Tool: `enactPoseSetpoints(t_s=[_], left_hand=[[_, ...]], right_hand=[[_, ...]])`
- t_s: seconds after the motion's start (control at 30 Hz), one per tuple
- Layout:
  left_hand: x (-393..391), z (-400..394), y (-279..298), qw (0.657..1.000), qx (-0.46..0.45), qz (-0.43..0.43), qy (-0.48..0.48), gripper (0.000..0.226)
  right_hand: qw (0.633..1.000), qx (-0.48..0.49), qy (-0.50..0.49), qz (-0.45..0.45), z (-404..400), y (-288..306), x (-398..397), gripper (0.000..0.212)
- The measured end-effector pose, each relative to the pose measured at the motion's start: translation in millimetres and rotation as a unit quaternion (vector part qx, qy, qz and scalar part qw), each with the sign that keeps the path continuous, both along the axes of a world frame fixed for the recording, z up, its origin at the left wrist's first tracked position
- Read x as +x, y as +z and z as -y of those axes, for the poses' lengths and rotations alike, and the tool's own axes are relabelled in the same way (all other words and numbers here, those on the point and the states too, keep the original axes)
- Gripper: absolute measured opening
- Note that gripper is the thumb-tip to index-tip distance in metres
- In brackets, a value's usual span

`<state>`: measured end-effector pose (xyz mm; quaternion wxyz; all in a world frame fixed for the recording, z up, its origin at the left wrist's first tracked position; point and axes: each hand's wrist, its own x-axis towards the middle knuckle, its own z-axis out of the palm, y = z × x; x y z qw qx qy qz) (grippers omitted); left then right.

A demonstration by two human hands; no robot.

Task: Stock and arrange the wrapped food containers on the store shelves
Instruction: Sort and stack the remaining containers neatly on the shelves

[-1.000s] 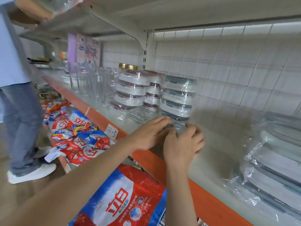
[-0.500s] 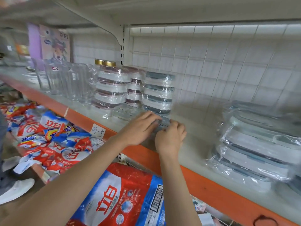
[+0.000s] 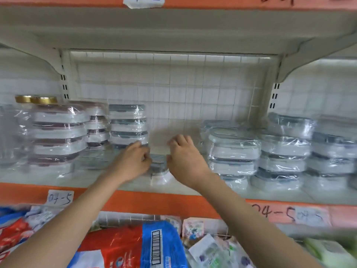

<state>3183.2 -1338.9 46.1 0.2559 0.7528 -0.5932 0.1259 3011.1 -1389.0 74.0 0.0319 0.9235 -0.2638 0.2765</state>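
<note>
One small grey-lidded container in clear wrap sits on the white shelf between both hands: the left hand curls onto its left side, while the right hand hovers at its right edge, fingers loosely bent, holding nothing. Beyond the left knuckles rises a stack of wrapped grey-lidded containers.

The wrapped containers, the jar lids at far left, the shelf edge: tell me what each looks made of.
Wrapped containers: likely plastic under glossy clear film, which glints and wrinkles. Jar lids: gold and shiny, probably metal. Shelf edge: matte orange, painted metal or plastic; unclear.
</note>
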Motion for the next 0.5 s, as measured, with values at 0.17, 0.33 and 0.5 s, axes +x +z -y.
enactPoseSetpoints(t_s=[0.17,0.33,0.5], left_hand=[[-2.8,11.0,1.7,0.999,-0.011,-0.045,-0.018,0.026],[3.7,0.6,1.2,0.992,-0.008,-0.091,-0.086,0.014],[16.8,-21.5,-7.3,0.977,0.120,-0.137,-0.110,0.039]], right_hand=[[0.996,-0.017,-0.047,-0.072,46.2,68.7,-75.4,0.049],[0.950,0.194,-0.063,-0.239,83.9,85.9,-114.9,0.095],[0.952,0.205,-0.080,-0.213,89.3,87.2,-112.9,0.098]])
